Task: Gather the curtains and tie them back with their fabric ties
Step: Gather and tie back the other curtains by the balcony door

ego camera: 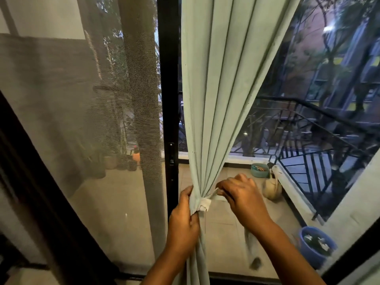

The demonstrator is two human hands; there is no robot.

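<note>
Mostly vertical: the curtain [216, 89] hangs top to bottom, long axis near upright, folds fanning wide at the top right and narrowing down-left to a bunched neck low in the head view. Below the neck it drops straight down between the forearms. It sits just right of the black door frame [169, 79], in front of the glass.

Tie [204, 205], pale fabric, wraps the neck as a small band; one free end runs up-right from it, roughly diagonal.

Left hand [184, 221] grips the bunched curtain at and just under the tie, fingers curled round the folds from the left, thumb pressed on the front. Closed tight on the cloth.

Right hand [242, 197] sits just right of the neck, back of hand to the camera, fingers curled in, pinching the tie's free end at the fingertips. Strip looks taut between hand and band.

Mesh screen [82, 110] fills the left side. Outside on the balcony floor: teal bowl [260, 170], a tan sack [272, 189] by the railing [318, 145], a blue pot [316, 245] at lower right.
</note>
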